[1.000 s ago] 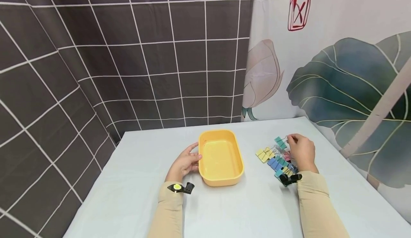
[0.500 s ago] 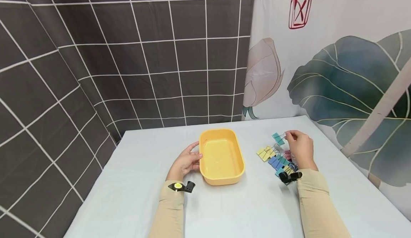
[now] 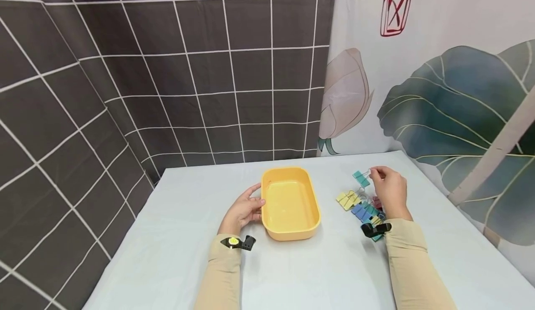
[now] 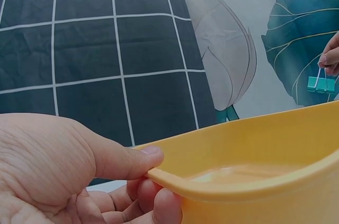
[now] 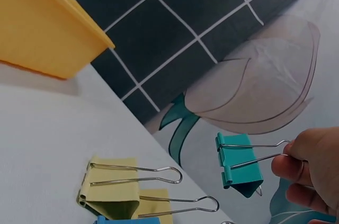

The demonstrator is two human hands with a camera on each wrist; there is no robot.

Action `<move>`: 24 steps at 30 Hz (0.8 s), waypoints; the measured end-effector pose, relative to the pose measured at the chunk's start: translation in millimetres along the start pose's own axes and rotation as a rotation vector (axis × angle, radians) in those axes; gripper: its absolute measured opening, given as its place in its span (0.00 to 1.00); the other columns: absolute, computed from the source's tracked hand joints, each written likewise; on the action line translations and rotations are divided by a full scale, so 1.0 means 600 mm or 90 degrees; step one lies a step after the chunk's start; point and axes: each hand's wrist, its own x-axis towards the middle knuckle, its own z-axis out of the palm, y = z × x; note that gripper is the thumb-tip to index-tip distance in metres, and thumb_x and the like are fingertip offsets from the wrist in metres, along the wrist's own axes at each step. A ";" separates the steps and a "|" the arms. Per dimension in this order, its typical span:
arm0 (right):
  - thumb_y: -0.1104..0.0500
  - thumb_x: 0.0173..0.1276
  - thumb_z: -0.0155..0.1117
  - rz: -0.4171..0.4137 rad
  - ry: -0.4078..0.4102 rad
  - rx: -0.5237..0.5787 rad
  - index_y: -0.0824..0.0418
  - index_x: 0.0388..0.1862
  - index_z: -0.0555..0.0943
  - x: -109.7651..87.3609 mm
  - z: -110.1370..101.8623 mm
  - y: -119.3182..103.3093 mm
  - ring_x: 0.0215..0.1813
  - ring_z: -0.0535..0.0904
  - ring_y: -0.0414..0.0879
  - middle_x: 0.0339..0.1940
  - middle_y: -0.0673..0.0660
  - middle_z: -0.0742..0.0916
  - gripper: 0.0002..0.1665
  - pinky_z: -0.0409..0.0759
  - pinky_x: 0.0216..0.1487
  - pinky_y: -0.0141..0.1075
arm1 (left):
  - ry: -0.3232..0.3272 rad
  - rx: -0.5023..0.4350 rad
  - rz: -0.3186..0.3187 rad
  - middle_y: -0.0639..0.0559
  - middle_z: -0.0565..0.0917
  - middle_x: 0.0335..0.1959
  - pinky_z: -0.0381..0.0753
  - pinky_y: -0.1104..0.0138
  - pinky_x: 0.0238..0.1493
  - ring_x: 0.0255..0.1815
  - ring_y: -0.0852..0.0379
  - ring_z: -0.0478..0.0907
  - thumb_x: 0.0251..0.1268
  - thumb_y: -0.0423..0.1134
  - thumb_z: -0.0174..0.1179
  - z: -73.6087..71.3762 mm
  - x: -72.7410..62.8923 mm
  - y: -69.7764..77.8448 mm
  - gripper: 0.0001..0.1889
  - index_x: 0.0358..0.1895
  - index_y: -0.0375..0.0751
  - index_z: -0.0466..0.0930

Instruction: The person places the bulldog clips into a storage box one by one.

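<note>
Teal binder clip (image 5: 238,153), pinched by the right hand (image 3: 390,191), has drawn farther from the clips (image 3: 349,200) below that grip, seemingly freed, while the left hand (image 3: 241,210) pinches the yellow tray (image 3: 292,207).

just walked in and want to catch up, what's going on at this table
A person is handling binder clips with bare hands. Their left hand grips the rim of a yellow tray. Their right hand pinches a teal clip by its wire handles, holding it up, outside the tray. More clips, in yellow, blue, teal and pink, lie in a loose pile on the white table, to the right of the tray.
</note>
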 end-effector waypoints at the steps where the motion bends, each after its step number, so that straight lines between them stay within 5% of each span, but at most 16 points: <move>1: 0.51 0.82 0.51 0.004 -0.005 0.006 0.67 0.56 0.83 0.000 0.000 -0.002 0.48 0.82 0.60 0.45 0.67 0.89 0.23 0.80 0.46 0.51 | -0.003 0.000 0.001 0.29 0.79 0.59 0.88 0.65 0.31 0.34 0.54 0.83 0.72 0.26 0.56 0.000 0.000 -0.001 0.37 0.80 0.52 0.56; 9: 0.49 0.81 0.51 0.023 -0.035 0.061 0.67 0.56 0.83 0.002 0.008 -0.020 0.51 0.81 0.60 0.47 0.67 0.89 0.24 0.79 0.53 0.54 | -0.002 -0.001 0.000 0.31 0.81 0.55 0.87 0.67 0.28 0.33 0.54 0.83 0.72 0.27 0.57 -0.001 0.000 -0.001 0.37 0.80 0.53 0.57; 18: 0.47 0.81 0.50 0.061 -0.095 0.105 0.64 0.59 0.82 -0.001 0.016 -0.039 0.47 0.78 0.54 0.49 0.64 0.88 0.25 0.75 0.39 0.37 | -0.008 -0.005 -0.004 0.34 0.83 0.51 0.87 0.67 0.26 0.31 0.54 0.84 0.72 0.26 0.56 0.000 0.000 0.000 0.36 0.80 0.53 0.57; 24: 0.47 0.81 0.53 0.040 -0.108 0.102 0.64 0.57 0.83 -0.001 0.026 -0.053 0.38 0.82 0.50 0.45 0.63 0.89 0.24 0.78 0.32 0.32 | -0.005 -0.001 -0.005 0.32 0.82 0.52 0.87 0.67 0.27 0.31 0.54 0.84 0.73 0.27 0.56 -0.001 -0.001 0.001 0.37 0.80 0.53 0.57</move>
